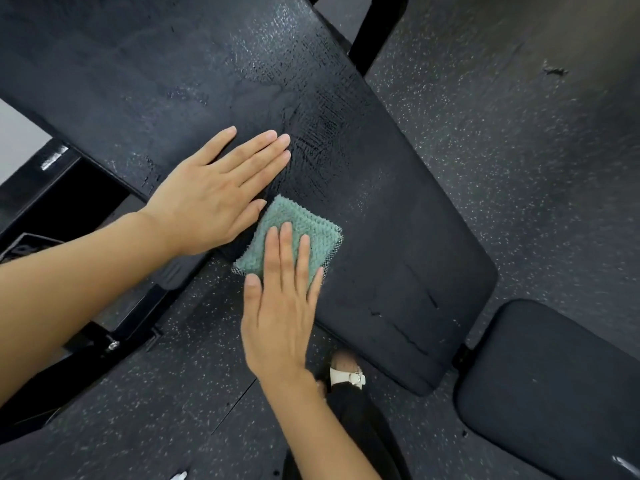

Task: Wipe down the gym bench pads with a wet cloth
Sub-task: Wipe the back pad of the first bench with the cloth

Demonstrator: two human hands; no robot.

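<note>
Head view: your right hand point(280, 306) lies flat, fingers straight, pressing the folded green cloth point(298, 223) onto the near edge of the long bench pad point(398, 237). Just beyond, your left hand point(214, 195) rests flat on the pad, fingertips toward wet streaks point(318, 140).

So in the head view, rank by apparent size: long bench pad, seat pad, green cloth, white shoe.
long bench pad
seat pad, cut by the frame
green cloth, partly covered
white shoe, farther away
</note>
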